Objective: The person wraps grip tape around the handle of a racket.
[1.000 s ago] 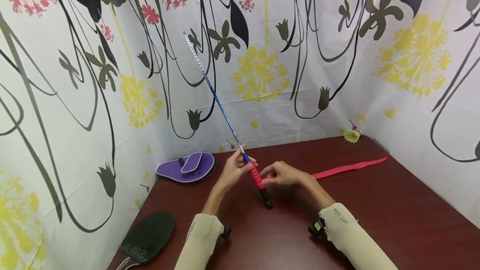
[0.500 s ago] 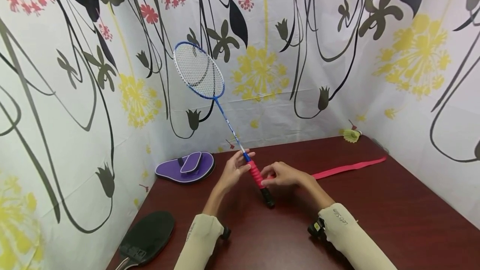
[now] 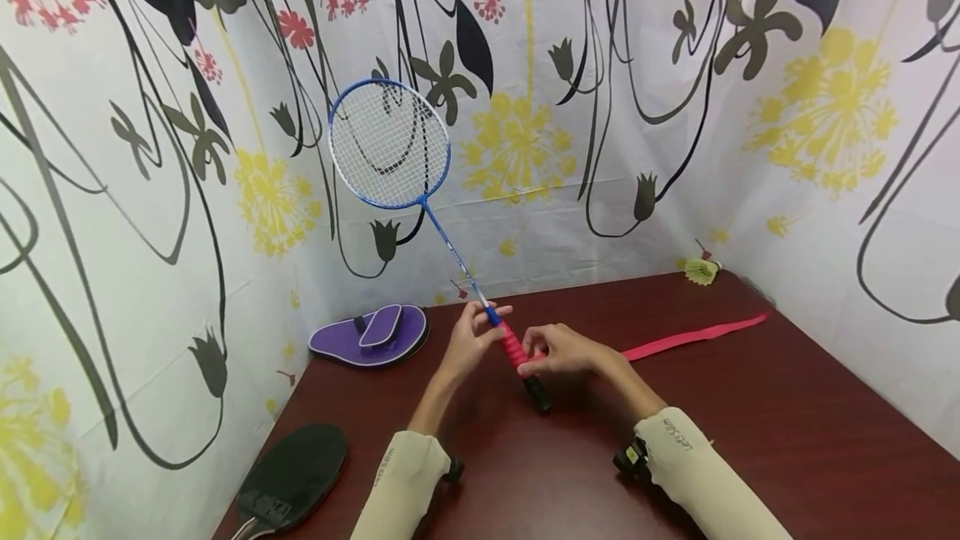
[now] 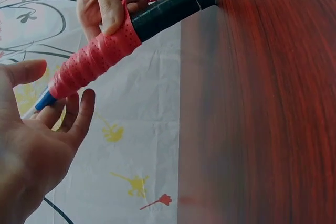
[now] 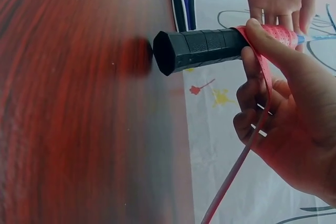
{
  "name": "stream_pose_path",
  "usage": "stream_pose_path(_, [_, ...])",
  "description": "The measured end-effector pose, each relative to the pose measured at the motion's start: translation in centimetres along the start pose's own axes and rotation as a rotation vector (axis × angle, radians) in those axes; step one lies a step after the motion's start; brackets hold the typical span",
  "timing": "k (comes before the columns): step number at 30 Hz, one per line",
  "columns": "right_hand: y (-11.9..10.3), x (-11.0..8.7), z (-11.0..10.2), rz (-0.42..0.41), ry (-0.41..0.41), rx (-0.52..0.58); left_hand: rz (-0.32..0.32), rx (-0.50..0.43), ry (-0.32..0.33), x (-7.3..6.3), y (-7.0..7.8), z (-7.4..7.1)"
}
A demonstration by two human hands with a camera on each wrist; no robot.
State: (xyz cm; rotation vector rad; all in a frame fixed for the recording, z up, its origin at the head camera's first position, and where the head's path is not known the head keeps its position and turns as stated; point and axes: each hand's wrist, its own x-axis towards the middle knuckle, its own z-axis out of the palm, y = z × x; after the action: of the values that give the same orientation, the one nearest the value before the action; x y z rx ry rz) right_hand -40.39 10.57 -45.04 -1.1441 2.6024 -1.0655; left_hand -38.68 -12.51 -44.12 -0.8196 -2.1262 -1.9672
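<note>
A blue-and-white badminton racket (image 3: 451,247) leans up to the left, its butt low over the table. Red perforated grip tape (image 4: 89,66) is wound round the upper handle; the lower handle (image 5: 207,47) shows black. My left hand (image 3: 467,347) holds the racket where the shaft meets the handle, fingers loosely curled beneath and thumb lifted off in the left wrist view. My right hand (image 3: 566,350) pinches the tape against the handle at the lowest red turn, thumb on top. From there the loose tape (image 3: 697,335) runs under the right wrist and across the table.
A purple paddle case (image 3: 375,336) lies at the table's back left. A black table tennis paddle (image 3: 296,473) is at the front left, and a yellow shuttlecock (image 3: 701,272) at the back right corner. Flower-printed cloth (image 3: 525,248) hangs round the dark red table (image 3: 750,415).
The racket has turned about its shaft, its head going from edge-on to nearly facing me. The loose tape has drawn slightly left. Both hands stay at about the same places.
</note>
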Motion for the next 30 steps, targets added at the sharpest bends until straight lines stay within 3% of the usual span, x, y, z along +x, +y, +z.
stream_pose_path(6, [0.1,0.1,0.1,-0.008,0.033,-0.015,-0.006,0.053,0.052,0.1,-0.1,0.4])
stream_pose_path(16, [0.1,0.4,0.8,0.004,0.083,-0.031,0.031,0.204,0.194,0.1,-0.7,1.3])
stream_pose_path(22, [0.2,0.1,0.3,-0.022,0.048,-0.017,0.032,0.178,0.240,0.1,-0.8,1.4])
stream_pose_path(30, [1.1,-0.6,-1.3,-0.069,-0.033,0.014,0.014,0.156,0.247,0.0,0.1,0.1])
